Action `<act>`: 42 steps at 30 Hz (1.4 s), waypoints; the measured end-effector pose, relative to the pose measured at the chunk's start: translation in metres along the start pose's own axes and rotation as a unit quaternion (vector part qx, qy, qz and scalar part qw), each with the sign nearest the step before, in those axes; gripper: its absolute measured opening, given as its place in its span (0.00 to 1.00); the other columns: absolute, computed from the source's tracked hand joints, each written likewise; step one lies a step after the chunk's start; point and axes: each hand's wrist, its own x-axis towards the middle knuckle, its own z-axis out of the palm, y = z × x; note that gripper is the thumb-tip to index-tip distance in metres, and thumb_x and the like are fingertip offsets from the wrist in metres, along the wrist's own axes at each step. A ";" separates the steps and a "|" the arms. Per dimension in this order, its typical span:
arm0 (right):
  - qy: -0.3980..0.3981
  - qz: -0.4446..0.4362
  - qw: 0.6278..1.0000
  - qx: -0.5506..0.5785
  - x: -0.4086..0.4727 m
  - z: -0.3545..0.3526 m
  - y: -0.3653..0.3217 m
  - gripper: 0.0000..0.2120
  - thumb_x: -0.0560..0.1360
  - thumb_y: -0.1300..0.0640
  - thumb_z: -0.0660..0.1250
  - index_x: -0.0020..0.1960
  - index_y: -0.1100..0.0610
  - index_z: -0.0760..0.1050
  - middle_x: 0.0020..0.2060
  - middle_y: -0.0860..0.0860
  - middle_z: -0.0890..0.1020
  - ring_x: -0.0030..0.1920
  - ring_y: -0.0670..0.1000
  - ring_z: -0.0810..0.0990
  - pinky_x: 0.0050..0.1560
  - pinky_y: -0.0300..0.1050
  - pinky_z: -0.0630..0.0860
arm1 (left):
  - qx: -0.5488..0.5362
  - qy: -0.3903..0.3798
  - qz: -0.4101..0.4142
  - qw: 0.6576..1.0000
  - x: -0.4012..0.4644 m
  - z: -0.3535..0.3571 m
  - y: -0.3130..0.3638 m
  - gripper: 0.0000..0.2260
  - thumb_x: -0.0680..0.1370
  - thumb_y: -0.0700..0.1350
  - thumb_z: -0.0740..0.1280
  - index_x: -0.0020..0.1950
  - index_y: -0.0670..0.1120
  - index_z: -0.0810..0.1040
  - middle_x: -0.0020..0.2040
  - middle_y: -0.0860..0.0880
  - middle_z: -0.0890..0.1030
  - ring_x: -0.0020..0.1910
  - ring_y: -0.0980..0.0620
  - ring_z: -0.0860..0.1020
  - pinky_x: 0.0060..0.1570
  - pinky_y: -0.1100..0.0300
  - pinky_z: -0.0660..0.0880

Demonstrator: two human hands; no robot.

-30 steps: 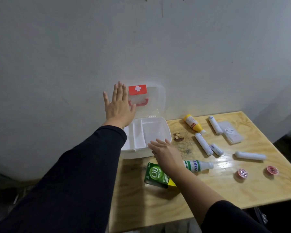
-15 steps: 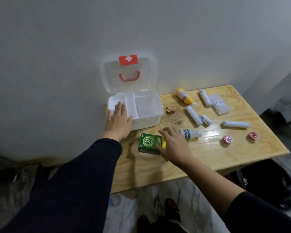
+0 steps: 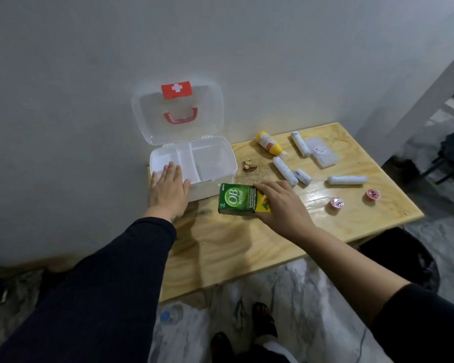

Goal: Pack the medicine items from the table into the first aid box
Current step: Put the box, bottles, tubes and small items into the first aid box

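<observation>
- Left of centre, the left hand point(image 3: 168, 191) lies flat with fingers spread, gripping nothing, on the near left corner of the open first aid box point(image 3: 215, 163); its lid point(image 3: 177, 111) leans on the wall.
- At centre, the right hand point(image 3: 281, 203) is clamped on the yellow end of the green carton point(image 3: 237, 199), which sits just in front of the box; half a second earlier the carton lay flat with the fingers only reaching its edge.
- The white bottle seen beside the carton then is now hidden by the hand.
- Right of centre, the yellow bottle point(image 3: 269, 145), white rolls point(image 3: 285, 171) and a flat packet point(image 3: 321, 152) lie on the wooden table point(image 3: 247, 244).
- Far right, two pink cups point(image 3: 336, 202) sit near the table's edge.
</observation>
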 end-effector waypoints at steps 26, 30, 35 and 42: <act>-0.154 -0.087 0.978 -0.110 0.199 0.030 -0.071 0.17 0.69 0.56 0.72 0.57 0.59 0.77 0.56 0.56 0.79 0.58 0.56 0.76 0.57 0.48 0.74 | -0.039 0.048 -0.004 0.998 0.001 0.004 0.001 0.26 0.84 0.52 0.44 0.79 0.42 0.49 0.80 0.45 0.51 0.79 0.49 0.49 0.76 0.52 0.41; -0.169 -0.088 0.980 -0.048 0.199 0.048 -0.064 0.26 0.67 0.50 0.75 0.64 0.53 0.74 0.55 0.55 0.80 0.57 0.57 0.77 0.58 0.49 0.73 | -0.045 0.046 -0.004 0.998 0.003 0.003 0.000 0.26 0.83 0.53 0.44 0.79 0.43 0.48 0.80 0.47 0.50 0.79 0.50 0.48 0.77 0.53 0.42; -0.152 -0.094 0.980 -0.085 0.198 0.060 -0.068 0.22 0.69 0.45 0.70 0.60 0.51 0.75 0.56 0.52 0.79 0.57 0.59 0.76 0.61 0.53 0.72 | -0.048 0.041 -0.010 0.998 0.003 0.002 0.001 0.26 0.84 0.53 0.44 0.79 0.43 0.47 0.80 0.47 0.49 0.79 0.51 0.47 0.77 0.54 0.41; -0.184 -0.055 0.981 -0.018 0.198 0.053 -0.068 0.30 0.69 0.53 0.75 0.68 0.53 0.71 0.60 0.54 0.76 0.58 0.57 0.77 0.60 0.49 0.74 | -0.039 0.020 -0.011 0.999 0.003 -0.001 0.001 0.26 0.84 0.53 0.44 0.79 0.43 0.48 0.80 0.47 0.49 0.79 0.51 0.47 0.77 0.53 0.42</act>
